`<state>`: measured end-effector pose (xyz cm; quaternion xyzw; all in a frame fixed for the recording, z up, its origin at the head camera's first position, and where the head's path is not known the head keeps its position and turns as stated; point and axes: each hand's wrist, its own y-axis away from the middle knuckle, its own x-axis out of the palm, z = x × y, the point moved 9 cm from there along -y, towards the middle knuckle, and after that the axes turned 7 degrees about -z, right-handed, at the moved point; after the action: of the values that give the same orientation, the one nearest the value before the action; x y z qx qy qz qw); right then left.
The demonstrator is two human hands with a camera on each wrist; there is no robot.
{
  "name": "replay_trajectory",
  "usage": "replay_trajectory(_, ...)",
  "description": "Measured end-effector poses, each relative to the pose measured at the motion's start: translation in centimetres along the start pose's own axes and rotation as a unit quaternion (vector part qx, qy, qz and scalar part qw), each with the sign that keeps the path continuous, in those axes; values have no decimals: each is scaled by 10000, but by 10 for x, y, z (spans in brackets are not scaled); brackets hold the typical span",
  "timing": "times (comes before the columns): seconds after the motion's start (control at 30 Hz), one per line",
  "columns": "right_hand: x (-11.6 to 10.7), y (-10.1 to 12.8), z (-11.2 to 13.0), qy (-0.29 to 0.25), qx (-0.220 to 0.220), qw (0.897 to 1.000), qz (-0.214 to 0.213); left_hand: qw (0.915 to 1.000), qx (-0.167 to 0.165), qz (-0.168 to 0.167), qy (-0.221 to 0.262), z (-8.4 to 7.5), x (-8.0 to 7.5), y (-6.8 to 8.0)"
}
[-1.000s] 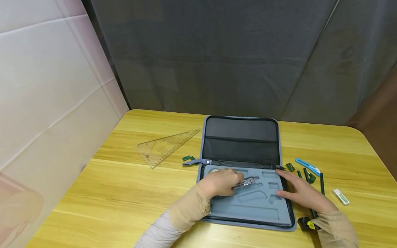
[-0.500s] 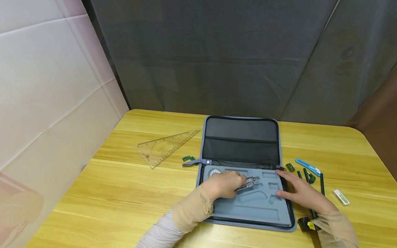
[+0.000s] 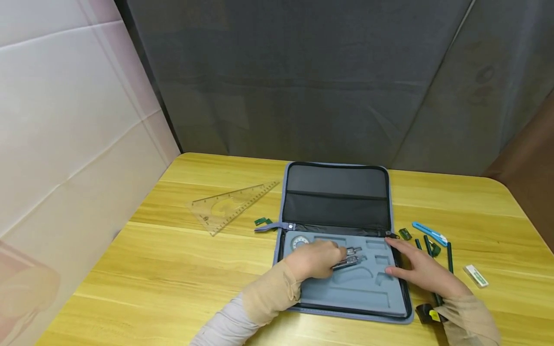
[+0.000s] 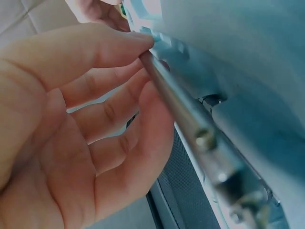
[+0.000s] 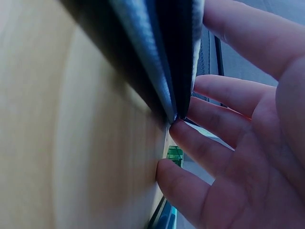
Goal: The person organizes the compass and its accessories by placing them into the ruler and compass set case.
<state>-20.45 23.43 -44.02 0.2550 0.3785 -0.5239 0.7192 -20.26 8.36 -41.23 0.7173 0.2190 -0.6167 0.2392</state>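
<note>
- The zip case [image 3: 342,240] lies open on my table [image 3: 173,250]; most foam slots [image 3: 359,288] look unfilled, so I judge the packing barely begun.
- My left hand [image 3: 313,259] pinches the metal compass [image 3: 348,257] over the foam tray's middle, not yet seated.
- My right hand [image 3: 421,274], fingers relaxed and straight, steadies the case's right edge.
- Pens [image 3: 433,247], eraser [image 3: 475,275] and set square [image 3: 229,206] wait outside.
- Only the left wrist view shows my fingertips [image 4: 138,40] on the compass leg [image 4: 181,107]; only the right shows my fingers [image 5: 209,145] touching the zip edge [image 5: 164,81].
</note>
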Motion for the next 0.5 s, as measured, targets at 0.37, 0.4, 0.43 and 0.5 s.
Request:
replay_trajectory(0.37, 0, 0, 1, -52, -3, 10000, -4, 9999, -69, 124, 48, -2, 4, -2)
replay_trajectory(0.4, 0, 0, 0, -55, -5, 10000, -6, 9999, -68, 112, 31, -2, 4, -3)
replay_trajectory(0.43, -1, 0, 0, -65, -11, 10000, -15, 9999, -58, 90, 11, -2, 4, -3)
replay_trajectory(0.5, -1, 0, 0, -56, -14, 10000, -31, 10000, -34, 68, -6, -3, 4, -3)
